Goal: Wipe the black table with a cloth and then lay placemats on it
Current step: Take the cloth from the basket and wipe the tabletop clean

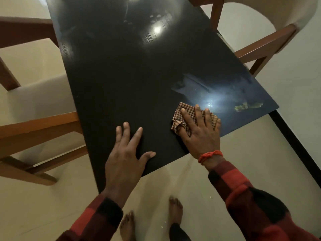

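Both arms were covered to the wrist by long sleeves of thick, soft-looking fabric in a large red-and-black check, the left sleeve (pixel 97 216) ending in a dark cuff just behind the left hand (pixel 126 157) and the right sleeve (pixel 251 197) ending in a red-edged cuff just behind the right hand (pixel 199 133). A knotted red-orange thread band (pixel 209 155) circled the right wrist between the hand and the cuff, and neither hand wore a glove or a visible ring. Below the hands the two feet (pixel 175 208) were bare, with the hem of a dark trouser leg (pixel 178 232) showing at the right one.
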`<action>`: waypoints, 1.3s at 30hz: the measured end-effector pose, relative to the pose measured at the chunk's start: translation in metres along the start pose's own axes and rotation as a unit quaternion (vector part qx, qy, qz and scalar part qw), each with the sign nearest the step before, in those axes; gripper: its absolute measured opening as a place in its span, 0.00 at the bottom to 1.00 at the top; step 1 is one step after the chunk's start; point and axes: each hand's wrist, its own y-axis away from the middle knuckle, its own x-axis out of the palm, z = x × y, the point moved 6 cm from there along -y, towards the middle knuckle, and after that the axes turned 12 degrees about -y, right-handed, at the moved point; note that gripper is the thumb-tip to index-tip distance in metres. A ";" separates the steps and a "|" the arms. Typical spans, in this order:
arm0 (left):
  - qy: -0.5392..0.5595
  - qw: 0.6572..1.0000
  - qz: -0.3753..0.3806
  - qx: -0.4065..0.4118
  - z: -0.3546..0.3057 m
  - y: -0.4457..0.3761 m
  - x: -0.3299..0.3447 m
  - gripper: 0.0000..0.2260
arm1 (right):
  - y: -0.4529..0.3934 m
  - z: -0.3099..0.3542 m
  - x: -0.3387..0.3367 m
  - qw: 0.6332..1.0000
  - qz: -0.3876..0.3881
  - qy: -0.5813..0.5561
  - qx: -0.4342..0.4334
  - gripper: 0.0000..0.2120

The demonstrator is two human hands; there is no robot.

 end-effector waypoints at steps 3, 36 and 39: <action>-0.007 1.000 0.007 0.022 -0.036 -0.033 -0.001 0.36 | -0.037 -0.007 -0.005 0.999 0.016 -0.008 -0.026 0.31; -0.101 0.994 0.034 -0.032 -0.083 -0.088 0.019 0.30 | -0.105 -0.082 -0.038 0.993 0.031 0.018 -0.110 0.30; -0.100 0.994 0.040 -0.031 -0.083 -0.088 0.019 0.30 | -0.157 -0.082 -0.042 0.998 0.036 -0.005 -0.054 0.31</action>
